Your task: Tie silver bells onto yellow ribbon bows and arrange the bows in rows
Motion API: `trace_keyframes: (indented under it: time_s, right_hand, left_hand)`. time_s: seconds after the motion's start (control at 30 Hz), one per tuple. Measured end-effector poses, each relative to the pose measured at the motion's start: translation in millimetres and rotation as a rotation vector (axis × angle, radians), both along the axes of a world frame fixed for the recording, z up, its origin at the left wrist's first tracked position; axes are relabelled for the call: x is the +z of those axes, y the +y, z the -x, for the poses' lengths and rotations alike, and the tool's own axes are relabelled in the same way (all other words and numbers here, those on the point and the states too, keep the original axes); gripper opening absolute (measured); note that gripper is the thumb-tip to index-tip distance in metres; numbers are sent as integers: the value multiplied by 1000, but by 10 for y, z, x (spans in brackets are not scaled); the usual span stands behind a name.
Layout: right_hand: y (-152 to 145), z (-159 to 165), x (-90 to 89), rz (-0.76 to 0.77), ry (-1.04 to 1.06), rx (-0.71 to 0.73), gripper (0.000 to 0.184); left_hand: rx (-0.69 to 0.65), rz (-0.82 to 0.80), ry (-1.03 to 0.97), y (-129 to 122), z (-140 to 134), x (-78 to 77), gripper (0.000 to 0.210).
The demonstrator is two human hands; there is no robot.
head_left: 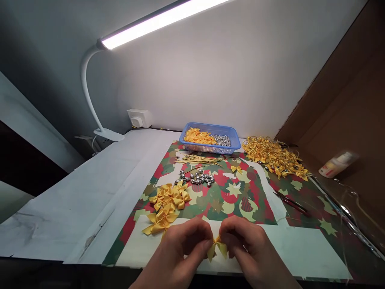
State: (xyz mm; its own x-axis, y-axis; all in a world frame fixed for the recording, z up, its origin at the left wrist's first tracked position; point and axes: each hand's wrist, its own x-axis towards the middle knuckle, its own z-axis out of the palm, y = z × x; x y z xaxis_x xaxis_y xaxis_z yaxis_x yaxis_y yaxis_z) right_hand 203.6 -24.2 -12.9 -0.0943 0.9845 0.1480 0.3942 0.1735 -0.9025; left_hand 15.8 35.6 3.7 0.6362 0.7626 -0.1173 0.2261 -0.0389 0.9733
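Observation:
Near the table's front edge, my left hand (189,251) and my right hand (245,249) pinch a small yellow ribbon bow (221,249) between them, one at each side. The bow's two tails hang down between my fingers, while its loops are mostly hidden by them. Just left of my left hand lies a pile of yellow ribbon bows (168,204). Behind it sit several silver jingle bells (201,177) in a loose cluster. A bundle of gold cords (198,159) lies farther back. One single bow (236,169) rests apart on the patterned sheet.
A blue basket (210,150) holding bows and bells stands at the back. To its right is a heap of yellow bows with gold cords (272,156). Dark tweezers or scissors (290,202) lie at right, near a white bottle (335,165). A lamp (90,80) arches overhead.

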Motion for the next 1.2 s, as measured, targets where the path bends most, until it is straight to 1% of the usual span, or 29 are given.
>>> trace_keyframes:
  time_s: [0.17,0.27,0.37,0.57,0.7,0.8,0.83,0.93,1.03,1.1,1.17,1.2]
  right_hand:
    - [0,-15,-3,-22,-125,50,13]
    - [-5,-7,-3,-25,-173,61,13]
    - [-13,9,-25,-18,-192,61,13]
    - [-27,21,-75,6,-142,72,14]
    - [-37,29,-29,8,-120,75,14]
    - [-42,34,-7,-10,-129,70,15]
    - [-44,34,-12,-25,-133,59,15]
    - [-49,31,-56,-64,-129,11,16]
    - [-58,36,-94,-80,-79,8,14]
    - [-62,52,-88,-62,-44,17,12]
    - [-59,81,-63,-49,-48,-2,21]
    - [-55,100,-50,-56,-59,-18,22]
  left_hand:
    - [-121,-102,158,68,43,-13,15]
    - [-132,-188,242,77,26,-8,17]
    - [-125,-210,246,70,1,2,17]
    - [-110,-102,162,30,27,-12,17]
    - [-101,4,95,24,48,-1,18]
    - [-110,91,-5,29,44,12,20]
    - [-100,115,-39,28,40,13,19]
    - [-50,199,-98,12,26,-2,9]
    - [30,301,-169,-18,8,-34,27]
    - [91,337,-213,-33,-7,-47,29]
    - [113,346,-218,-41,-26,-48,29]
    - [115,334,-207,-43,-35,-47,28]
